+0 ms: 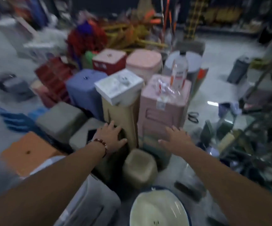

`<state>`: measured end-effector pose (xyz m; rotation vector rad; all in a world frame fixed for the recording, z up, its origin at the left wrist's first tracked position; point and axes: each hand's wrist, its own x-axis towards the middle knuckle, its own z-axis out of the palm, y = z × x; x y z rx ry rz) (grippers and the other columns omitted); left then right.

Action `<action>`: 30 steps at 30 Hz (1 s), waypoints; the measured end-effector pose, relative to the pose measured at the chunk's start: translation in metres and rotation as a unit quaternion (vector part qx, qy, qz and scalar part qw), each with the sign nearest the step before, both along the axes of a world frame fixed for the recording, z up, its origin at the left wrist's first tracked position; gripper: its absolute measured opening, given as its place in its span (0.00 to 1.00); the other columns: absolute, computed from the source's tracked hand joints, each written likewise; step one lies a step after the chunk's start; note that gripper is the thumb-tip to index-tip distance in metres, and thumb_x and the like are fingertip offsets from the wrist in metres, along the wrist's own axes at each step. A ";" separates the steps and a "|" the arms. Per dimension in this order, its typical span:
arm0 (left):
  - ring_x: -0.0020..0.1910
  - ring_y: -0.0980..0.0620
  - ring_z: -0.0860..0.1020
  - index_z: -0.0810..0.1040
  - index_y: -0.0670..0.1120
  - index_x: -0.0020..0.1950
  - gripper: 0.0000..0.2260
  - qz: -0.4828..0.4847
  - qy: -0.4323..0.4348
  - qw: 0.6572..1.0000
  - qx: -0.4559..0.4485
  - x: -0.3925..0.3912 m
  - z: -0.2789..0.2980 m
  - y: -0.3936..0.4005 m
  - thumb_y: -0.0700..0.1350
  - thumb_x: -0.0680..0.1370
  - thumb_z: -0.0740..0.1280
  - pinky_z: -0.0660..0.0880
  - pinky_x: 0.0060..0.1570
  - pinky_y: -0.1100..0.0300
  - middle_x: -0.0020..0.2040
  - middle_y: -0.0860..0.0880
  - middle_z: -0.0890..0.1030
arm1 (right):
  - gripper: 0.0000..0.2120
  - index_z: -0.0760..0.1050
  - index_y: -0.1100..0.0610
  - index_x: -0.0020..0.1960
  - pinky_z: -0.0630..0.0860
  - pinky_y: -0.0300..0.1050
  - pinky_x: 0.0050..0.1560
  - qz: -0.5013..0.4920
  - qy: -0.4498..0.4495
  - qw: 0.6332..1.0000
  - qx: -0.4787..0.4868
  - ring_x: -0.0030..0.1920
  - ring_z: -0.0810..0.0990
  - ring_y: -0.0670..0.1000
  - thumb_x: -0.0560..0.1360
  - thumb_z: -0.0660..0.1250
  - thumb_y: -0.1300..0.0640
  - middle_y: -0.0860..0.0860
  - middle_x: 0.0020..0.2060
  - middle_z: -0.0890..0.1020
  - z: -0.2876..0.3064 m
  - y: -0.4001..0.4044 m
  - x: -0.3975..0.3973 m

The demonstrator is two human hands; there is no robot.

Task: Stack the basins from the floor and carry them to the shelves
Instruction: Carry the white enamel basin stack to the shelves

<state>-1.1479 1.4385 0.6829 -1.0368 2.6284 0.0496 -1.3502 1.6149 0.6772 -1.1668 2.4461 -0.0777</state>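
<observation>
Both hands, the left hand [111, 136] and right hand [176, 138], are spread flat and empty against the stacked bins, while the cream basin [158, 209] is left on the floor below, slightly nearer the right forearm.

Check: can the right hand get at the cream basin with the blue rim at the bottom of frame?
Probably yes. The right hand is open and empty, and the cream basin lies open-side up below that forearm, nothing on it.
</observation>
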 end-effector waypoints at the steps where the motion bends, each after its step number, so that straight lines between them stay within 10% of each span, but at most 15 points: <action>1: 0.77 0.39 0.56 0.53 0.53 0.80 0.35 0.020 0.009 1.000 -0.010 0.010 0.038 -0.005 0.67 0.78 0.55 0.58 0.74 0.45 0.80 0.42 0.52 | 0.35 0.55 0.49 0.78 0.53 0.59 0.75 0.009 0.006 1.000 -0.014 0.77 0.55 0.60 0.76 0.58 0.35 0.52 0.78 0.57 0.034 -0.008 0.005; 6: 0.74 0.38 0.63 0.55 0.52 0.80 0.34 0.117 0.072 0.986 -0.098 0.090 0.186 -0.011 0.67 0.78 0.56 0.64 0.70 0.43 0.77 0.41 0.60 | 0.32 0.67 0.52 0.70 0.69 0.58 0.66 0.086 -0.014 0.990 -0.114 0.66 0.72 0.61 0.72 0.63 0.37 0.56 0.67 0.73 0.176 -0.052 0.049; 11: 0.71 0.39 0.66 0.58 0.54 0.78 0.32 0.212 0.081 0.960 -0.165 0.202 0.256 0.023 0.67 0.78 0.56 0.68 0.66 0.46 0.76 0.43 0.63 | 0.34 0.61 0.51 0.76 0.64 0.52 0.71 0.210 0.020 0.962 -0.174 0.72 0.66 0.57 0.76 0.62 0.38 0.54 0.74 0.66 0.254 -0.076 0.129; 22: 0.75 0.41 0.63 0.50 0.54 0.80 0.34 0.448 0.063 0.880 -0.144 0.438 0.283 0.101 0.67 0.78 0.54 0.66 0.70 0.44 0.80 0.45 0.52 | 0.31 0.66 0.55 0.71 0.72 0.48 0.60 0.460 -0.028 0.873 -0.159 0.60 0.75 0.54 0.73 0.66 0.40 0.56 0.68 0.73 0.296 -0.116 0.361; 30: 0.71 0.42 0.69 0.52 0.54 0.79 0.34 0.515 0.064 0.843 -0.141 0.582 0.281 0.106 0.67 0.78 0.55 0.71 0.65 0.47 0.79 0.46 0.58 | 0.37 0.56 0.52 0.79 0.62 0.50 0.71 0.520 -0.014 0.843 -0.138 0.74 0.63 0.56 0.76 0.64 0.40 0.54 0.77 0.61 0.297 -0.146 0.529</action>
